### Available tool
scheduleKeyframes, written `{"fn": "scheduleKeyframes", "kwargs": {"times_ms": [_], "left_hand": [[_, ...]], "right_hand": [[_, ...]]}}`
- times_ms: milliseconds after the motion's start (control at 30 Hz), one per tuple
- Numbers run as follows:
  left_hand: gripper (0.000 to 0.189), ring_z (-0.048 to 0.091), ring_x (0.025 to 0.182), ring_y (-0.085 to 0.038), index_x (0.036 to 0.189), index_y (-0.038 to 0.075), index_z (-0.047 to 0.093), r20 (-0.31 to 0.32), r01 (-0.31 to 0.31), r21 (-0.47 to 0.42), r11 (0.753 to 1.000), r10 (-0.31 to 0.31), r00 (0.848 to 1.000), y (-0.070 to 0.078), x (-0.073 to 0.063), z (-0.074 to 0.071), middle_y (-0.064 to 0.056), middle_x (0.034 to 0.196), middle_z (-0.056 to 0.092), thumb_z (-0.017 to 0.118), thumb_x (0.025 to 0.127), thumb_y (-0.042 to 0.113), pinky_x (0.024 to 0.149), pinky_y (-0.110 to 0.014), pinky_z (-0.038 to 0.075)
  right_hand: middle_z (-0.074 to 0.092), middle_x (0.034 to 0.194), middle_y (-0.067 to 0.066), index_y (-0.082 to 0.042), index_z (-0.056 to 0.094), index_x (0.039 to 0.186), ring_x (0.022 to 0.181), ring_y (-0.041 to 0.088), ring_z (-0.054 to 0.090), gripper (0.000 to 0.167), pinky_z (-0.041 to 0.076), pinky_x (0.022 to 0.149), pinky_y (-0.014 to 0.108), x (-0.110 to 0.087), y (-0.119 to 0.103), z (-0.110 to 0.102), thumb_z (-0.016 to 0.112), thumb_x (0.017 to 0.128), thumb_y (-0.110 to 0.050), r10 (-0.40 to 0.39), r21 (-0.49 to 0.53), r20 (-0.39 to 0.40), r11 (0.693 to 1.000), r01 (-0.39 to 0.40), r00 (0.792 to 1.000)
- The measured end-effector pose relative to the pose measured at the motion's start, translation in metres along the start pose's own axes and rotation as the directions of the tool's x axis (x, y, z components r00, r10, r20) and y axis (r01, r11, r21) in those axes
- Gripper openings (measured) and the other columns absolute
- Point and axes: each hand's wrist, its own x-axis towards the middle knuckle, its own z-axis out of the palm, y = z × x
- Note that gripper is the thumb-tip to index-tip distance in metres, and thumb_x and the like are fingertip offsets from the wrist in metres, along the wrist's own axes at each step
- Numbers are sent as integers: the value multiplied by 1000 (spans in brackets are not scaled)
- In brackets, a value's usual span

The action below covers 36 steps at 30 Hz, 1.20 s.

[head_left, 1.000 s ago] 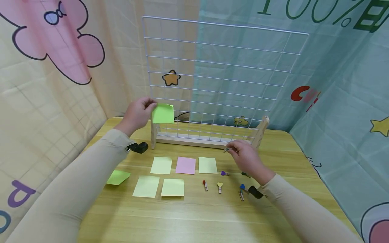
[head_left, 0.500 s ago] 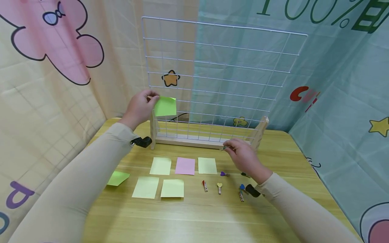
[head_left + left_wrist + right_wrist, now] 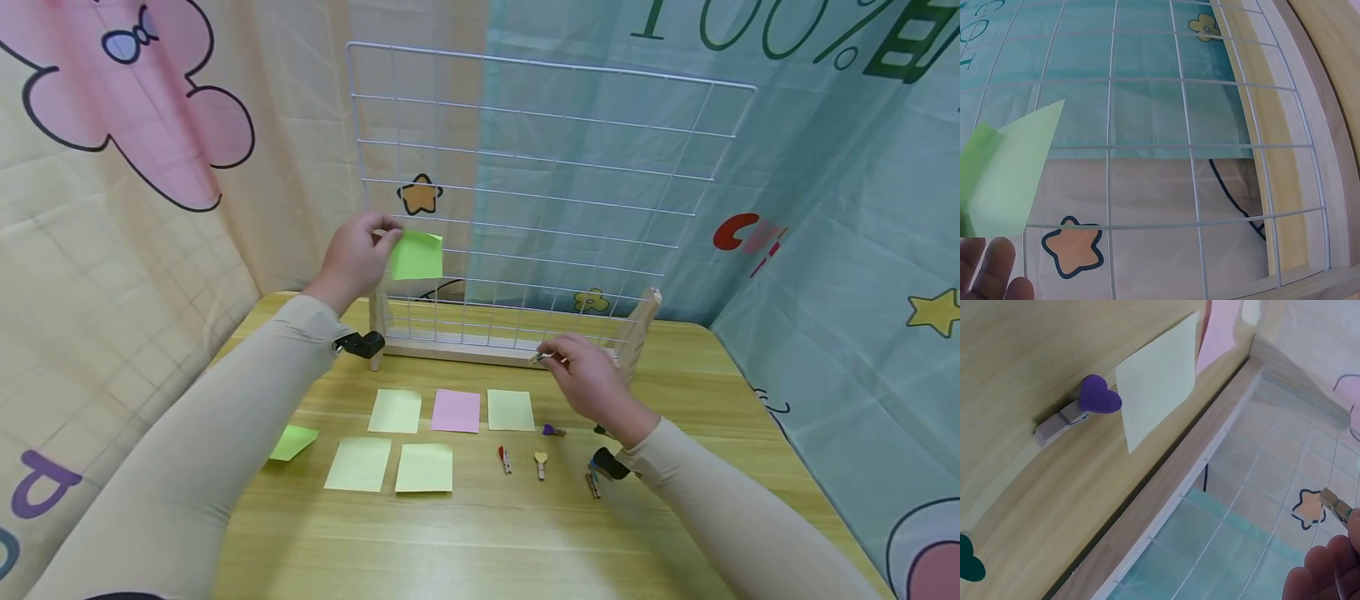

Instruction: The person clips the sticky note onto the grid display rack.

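Note:
My left hand [image 3: 358, 257] pinches a bright green sticky note [image 3: 417, 255] by its upper left corner, in front of the lower left part of a white wire grid [image 3: 555, 65]. In the left wrist view the note [image 3: 1013, 172] is folded at one side, with fingertips [image 3: 999, 259] below it. A small wooden clothespin [image 3: 1336, 506] is pinched in my right hand [image 3: 588, 375], its tip pointing left, just in front of the grid's wooden base [image 3: 450, 352]. Below that hand, a purple heart clothespin [image 3: 553, 430] lies on the table.
Pale sticky notes [image 3: 357, 464] and one pink note [image 3: 456, 411] lie mid-table. Another green note [image 3: 294, 442] is partly behind the left sleeve. Red [image 3: 505, 460] and yellow heart clothespins [image 3: 541, 465] lie right of them; others sit near the right wrist. Printed curtains [image 3: 840, 250] enclose the table.
My left hand has moved up and to the right with the green note, further across the grid. My right hand has shifted slightly left and up with the clothespin.

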Motion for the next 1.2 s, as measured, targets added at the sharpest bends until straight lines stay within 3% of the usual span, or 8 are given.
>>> {"fn": "scheduleKeyframes", "kwargs": {"times_ms": [233, 567, 900, 1200], "left_hand": [[33, 59, 105, -28, 131, 12, 66, -16, 39, 8, 999, -39, 999, 3, 4, -1, -9, 143, 65, 48, 113, 33, 81, -37, 50], [34, 61, 117, -28, 135, 11, 63, -5, 35, -17, 999, -35, 999, 3, 8, 1, -10, 140, 66, 47, 114, 33, 92, -39, 52], [32, 62, 108, -28, 131, 10, 65, -44, 34, -34, 999, -36, 998, 6, 12, 5, -12, 131, 69, 50, 113, 32, 86, -37, 51], [32, 63, 109, -26, 131, 9, 66, -90, 53, -68, 996, -59, 994, 5, 12, 11, -11, 129, 70, 52, 112, 31, 86, -36, 53]], "right_hand": [[71, 110, 8, -6, 74, 115, 90, 21, 68, 15, 61, 77, 39, 5, -9, 0, 66, 104, -12, 5, -3, 0, 1000, -5, 1000], [71, 110, 8, -6, 74, 117, 94, 23, 70, 18, 61, 81, 41, 22, -29, -2, 65, 106, -15, -32, 17, -7, 999, 32, 999], [69, 113, 9, -5, 75, 117, 96, 24, 69, 17, 62, 85, 41, 52, -55, -1, 65, 106, -13, -76, 98, -68, 992, 83, 995], [67, 117, 10, -5, 75, 121, 100, 26, 67, 22, 58, 83, 40, 87, -81, -3, 63, 107, -17, -3, 237, -106, 971, 28, 994]]}}
